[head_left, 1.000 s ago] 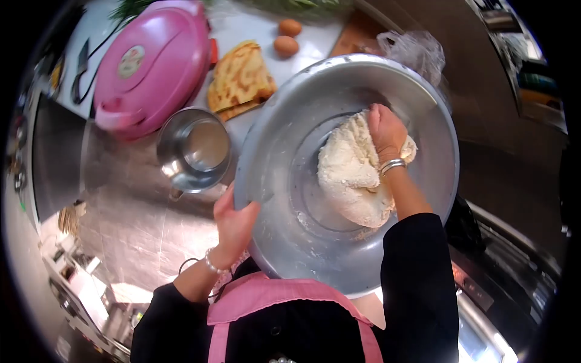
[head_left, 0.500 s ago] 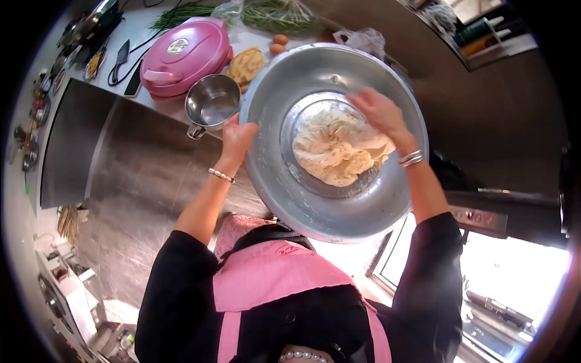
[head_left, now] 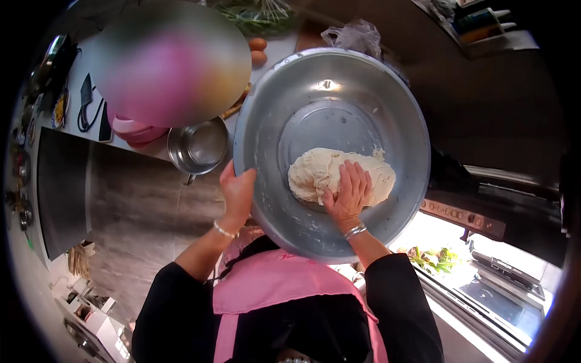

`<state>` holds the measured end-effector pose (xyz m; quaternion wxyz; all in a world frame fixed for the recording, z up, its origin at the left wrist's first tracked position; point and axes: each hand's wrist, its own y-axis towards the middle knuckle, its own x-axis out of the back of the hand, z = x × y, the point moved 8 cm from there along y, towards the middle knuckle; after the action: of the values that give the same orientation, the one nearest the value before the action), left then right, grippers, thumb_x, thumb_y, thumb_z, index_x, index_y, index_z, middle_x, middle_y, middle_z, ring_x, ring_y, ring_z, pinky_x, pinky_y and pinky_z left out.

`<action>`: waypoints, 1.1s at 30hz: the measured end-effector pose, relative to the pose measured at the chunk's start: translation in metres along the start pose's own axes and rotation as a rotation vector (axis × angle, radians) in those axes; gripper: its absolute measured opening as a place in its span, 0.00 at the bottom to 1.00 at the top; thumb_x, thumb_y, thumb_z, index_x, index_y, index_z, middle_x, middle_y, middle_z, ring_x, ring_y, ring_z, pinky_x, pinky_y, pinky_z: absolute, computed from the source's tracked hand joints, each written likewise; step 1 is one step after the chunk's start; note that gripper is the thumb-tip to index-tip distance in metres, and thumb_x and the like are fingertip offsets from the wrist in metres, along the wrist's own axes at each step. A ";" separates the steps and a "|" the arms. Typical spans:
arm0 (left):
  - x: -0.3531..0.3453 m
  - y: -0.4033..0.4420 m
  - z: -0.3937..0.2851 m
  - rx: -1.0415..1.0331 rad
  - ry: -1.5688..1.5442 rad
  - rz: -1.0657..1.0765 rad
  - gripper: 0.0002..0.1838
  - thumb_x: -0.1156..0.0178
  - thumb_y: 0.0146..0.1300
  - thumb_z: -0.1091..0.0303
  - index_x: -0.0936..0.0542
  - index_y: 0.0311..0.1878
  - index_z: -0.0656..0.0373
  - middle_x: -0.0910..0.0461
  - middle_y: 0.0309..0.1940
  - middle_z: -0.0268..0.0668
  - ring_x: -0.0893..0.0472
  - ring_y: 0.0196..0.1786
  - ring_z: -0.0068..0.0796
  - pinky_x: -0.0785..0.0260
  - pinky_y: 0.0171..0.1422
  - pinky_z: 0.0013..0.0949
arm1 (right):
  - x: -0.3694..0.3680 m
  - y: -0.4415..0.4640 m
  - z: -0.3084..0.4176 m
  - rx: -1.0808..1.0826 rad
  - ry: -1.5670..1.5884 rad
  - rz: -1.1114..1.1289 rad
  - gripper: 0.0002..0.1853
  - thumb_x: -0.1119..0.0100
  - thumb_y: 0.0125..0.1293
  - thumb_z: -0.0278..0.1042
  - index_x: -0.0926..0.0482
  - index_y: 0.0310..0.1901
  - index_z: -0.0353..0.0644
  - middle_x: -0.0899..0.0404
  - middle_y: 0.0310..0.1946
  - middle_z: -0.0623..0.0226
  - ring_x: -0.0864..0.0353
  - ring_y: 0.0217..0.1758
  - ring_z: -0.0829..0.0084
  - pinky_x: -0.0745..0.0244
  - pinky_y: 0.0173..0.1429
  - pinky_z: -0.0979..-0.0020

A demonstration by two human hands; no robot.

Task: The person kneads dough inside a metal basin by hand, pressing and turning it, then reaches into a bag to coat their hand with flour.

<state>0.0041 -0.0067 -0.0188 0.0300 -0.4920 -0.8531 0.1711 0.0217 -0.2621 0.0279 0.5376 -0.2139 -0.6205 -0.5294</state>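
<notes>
A large metal basin [head_left: 272, 224] tilts in front of me, with a long lump of pale dough [head_left: 311, 172] in its lower part. My right hand [head_left: 349, 192] lies on the dough, fingers spread and palm pressed to it. My left hand [head_left: 238, 192] grips the basin's left rim, thumb toward the inside and the fingers mostly hidden behind the edge. Bits of dough stick to the basin's inner wall.
Left of the basin is a metal pot [head_left: 200, 148]. A blurred patch hides most of a pink appliance [head_left: 136, 130]. Two eggs [head_left: 258, 51], greens [head_left: 260, 15], a plastic bag [head_left: 354, 37] and a knife [head_left: 86, 89] lie farther back. A control panel [head_left: 463, 218] is at right.
My right hand has come down from above onto the dough, which is now longer and lower in the basin. My left hand has stayed on the rim.
</notes>
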 end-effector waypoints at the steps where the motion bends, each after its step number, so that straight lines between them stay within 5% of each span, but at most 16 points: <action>1: -0.001 0.002 -0.003 0.002 0.025 -0.008 0.12 0.47 0.53 0.80 0.22 0.42 0.67 0.24 0.30 0.26 0.30 0.32 0.14 0.36 0.36 0.20 | -0.010 0.012 -0.004 -0.010 -0.007 -0.004 0.29 0.49 0.59 0.52 0.30 0.57 0.42 0.29 0.56 0.59 0.33 0.62 0.55 0.46 0.67 0.49; 6: 0.003 0.001 0.009 0.042 0.115 0.024 0.12 0.48 0.54 0.80 0.23 0.43 0.66 0.25 0.31 0.28 0.30 0.33 0.15 0.35 0.38 0.21 | -0.049 0.071 -0.021 -0.104 -0.019 0.098 0.24 0.51 0.59 0.46 0.27 0.54 0.41 0.26 0.53 0.61 0.31 0.60 0.56 0.45 0.67 0.52; 14: 0.005 0.005 0.009 0.118 0.201 0.082 0.15 0.48 0.53 0.82 0.23 0.46 0.66 0.22 0.37 0.34 0.25 0.38 0.20 0.33 0.45 0.23 | -0.105 0.154 -0.061 -0.239 0.156 0.211 0.15 0.55 0.62 0.40 0.19 0.38 0.44 0.19 0.34 0.56 0.23 0.41 0.54 0.32 0.50 0.56; 15: 0.005 0.003 0.009 0.126 0.197 0.080 0.16 0.48 0.53 0.82 0.23 0.47 0.66 0.21 0.38 0.34 0.25 0.39 0.20 0.32 0.46 0.23 | -0.105 0.160 -0.062 -0.182 0.135 0.106 0.16 0.56 0.63 0.41 0.18 0.35 0.44 0.19 0.31 0.56 0.22 0.37 0.51 0.29 0.45 0.55; 21: 0.005 0.003 0.010 0.097 0.143 -0.009 0.17 0.47 0.53 0.82 0.23 0.48 0.68 0.21 0.40 0.35 0.24 0.41 0.20 0.32 0.48 0.24 | -0.157 0.180 -0.101 -0.344 -0.079 0.456 0.22 0.62 0.68 0.53 0.17 0.37 0.52 0.18 0.32 0.55 0.21 0.39 0.49 0.28 0.44 0.53; 28: 0.009 0.007 0.020 -0.098 -0.024 0.029 0.11 0.46 0.52 0.81 0.21 0.40 0.67 0.23 0.27 0.25 0.30 0.28 0.11 0.38 0.30 0.18 | -0.178 0.201 -0.086 -0.113 0.041 0.612 0.25 0.60 0.64 0.56 0.17 0.36 0.47 0.19 0.36 0.51 0.21 0.45 0.49 0.28 0.49 0.54; 33: 0.009 0.009 0.004 -0.156 0.006 -0.070 0.10 0.45 0.48 0.77 0.19 0.35 0.66 0.23 0.23 0.25 0.30 0.25 0.11 0.39 0.27 0.19 | -0.108 0.114 0.019 0.169 0.279 0.795 0.24 0.56 0.63 0.54 0.18 0.31 0.42 0.19 0.33 0.51 0.22 0.38 0.50 0.29 0.44 0.56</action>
<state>0.0060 0.0036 -0.0262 0.0001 -0.4633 -0.8804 0.1015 0.1447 -0.1729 -0.0176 0.7942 -0.3179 -0.4523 -0.2520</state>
